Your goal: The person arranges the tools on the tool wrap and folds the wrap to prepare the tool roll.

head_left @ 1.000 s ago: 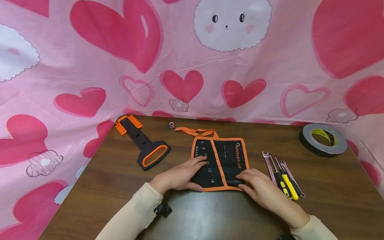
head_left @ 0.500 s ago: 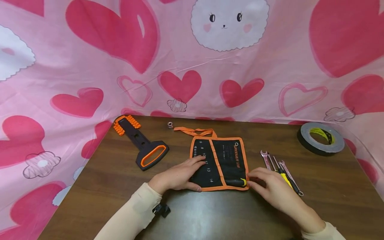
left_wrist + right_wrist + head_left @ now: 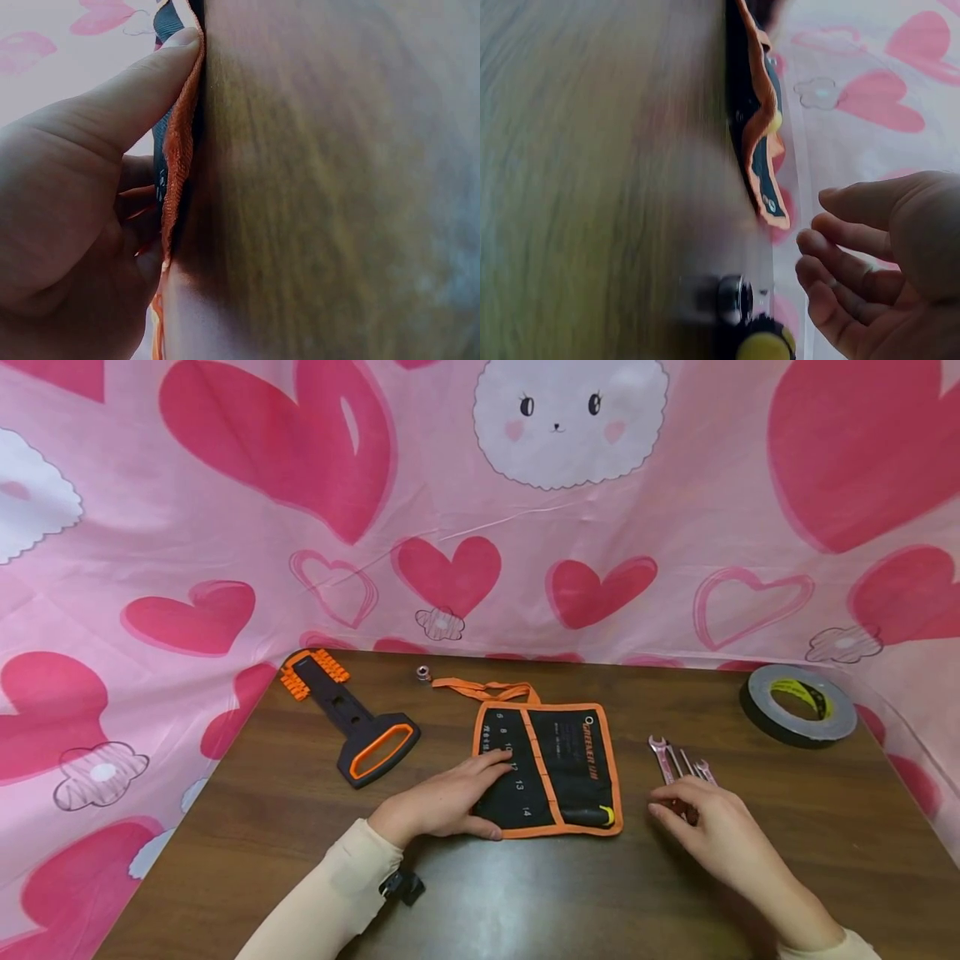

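Observation:
A black tool pouch (image 3: 573, 743) with orange edging and printed size numbers lies flat on the table in the head view. My left hand (image 3: 457, 793) rests on its left part with straight fingers. In the left wrist view, the thumb (image 3: 142, 90) lies along the orange edge. A black handle with a yellow tip (image 3: 607, 815) shows in the pouch's lower right. My right hand (image 3: 712, 827), fingers loosely bent and holding nothing, hovers over the tools to the right. Partly hidden under it are wrenches (image 3: 661, 757) and screwdrivers, one with a yellow handle end (image 3: 766, 348).
A roll of grey tape (image 3: 840, 710) lies at the back right. At the left is a black and orange tool (image 3: 348, 710) with a loop handle. A small metal socket (image 3: 423, 672) sits near the pouch's orange strap (image 3: 487, 687). Pink heart-printed cloth (image 3: 450, 485) rises behind the table.
My right hand has left the pouch's lower right edge and moved right, over the loose tools. The handle's yellow tip has come into sight in the pouch. My left hand stays put.

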The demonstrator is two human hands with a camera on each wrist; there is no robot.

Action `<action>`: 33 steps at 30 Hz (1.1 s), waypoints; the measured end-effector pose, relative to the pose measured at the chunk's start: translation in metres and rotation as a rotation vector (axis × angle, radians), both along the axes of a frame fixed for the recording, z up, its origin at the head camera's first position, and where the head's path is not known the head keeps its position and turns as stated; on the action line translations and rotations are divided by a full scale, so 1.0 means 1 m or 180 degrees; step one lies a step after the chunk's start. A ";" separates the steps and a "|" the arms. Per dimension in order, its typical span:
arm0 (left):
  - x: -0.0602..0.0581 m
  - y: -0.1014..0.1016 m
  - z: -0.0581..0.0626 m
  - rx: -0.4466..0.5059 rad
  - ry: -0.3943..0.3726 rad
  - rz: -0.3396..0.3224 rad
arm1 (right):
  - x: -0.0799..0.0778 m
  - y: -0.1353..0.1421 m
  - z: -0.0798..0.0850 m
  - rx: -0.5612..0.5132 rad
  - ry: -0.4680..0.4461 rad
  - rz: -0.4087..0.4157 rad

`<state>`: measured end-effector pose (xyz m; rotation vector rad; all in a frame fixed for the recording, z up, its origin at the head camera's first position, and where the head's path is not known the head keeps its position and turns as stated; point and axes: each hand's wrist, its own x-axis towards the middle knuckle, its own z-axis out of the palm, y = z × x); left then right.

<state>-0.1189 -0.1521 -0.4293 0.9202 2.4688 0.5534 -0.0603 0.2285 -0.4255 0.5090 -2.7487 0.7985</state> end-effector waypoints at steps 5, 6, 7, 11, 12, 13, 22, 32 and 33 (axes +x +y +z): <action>0.000 0.000 0.001 0.0005 -0.0014 0.0007 | 0.000 0.009 -0.002 0.0080 -0.0080 -0.0213; 0.000 0.000 0.001 0.0006 -0.0022 0.0012 | -0.001 0.010 -0.003 0.0092 -0.0089 -0.0248; 0.000 0.000 0.001 0.0005 -0.0028 0.0016 | -0.001 0.012 -0.003 0.0104 -0.0090 -0.0273; 0.000 -0.001 0.002 0.0011 -0.0048 0.0028 | -0.005 0.016 -0.006 0.0133 -0.0096 -0.0368; 0.000 0.000 0.002 0.0010 -0.0045 0.0028 | -0.006 0.017 -0.006 0.0141 -0.0097 -0.0392; 0.000 0.000 0.002 0.0010 -0.0043 0.0027 | -0.007 0.018 -0.007 0.0153 -0.0105 -0.0413; -0.001 0.000 0.002 0.0012 -0.0038 0.0013 | -0.024 0.026 -0.007 0.0223 -0.0455 -0.0534; -0.001 0.000 0.002 0.0029 -0.0035 0.0007 | -0.035 0.027 -0.006 0.0291 -0.0814 -0.0625; -0.001 0.000 0.002 0.0029 -0.0027 0.0004 | -0.036 0.027 -0.007 0.0290 -0.0820 -0.0624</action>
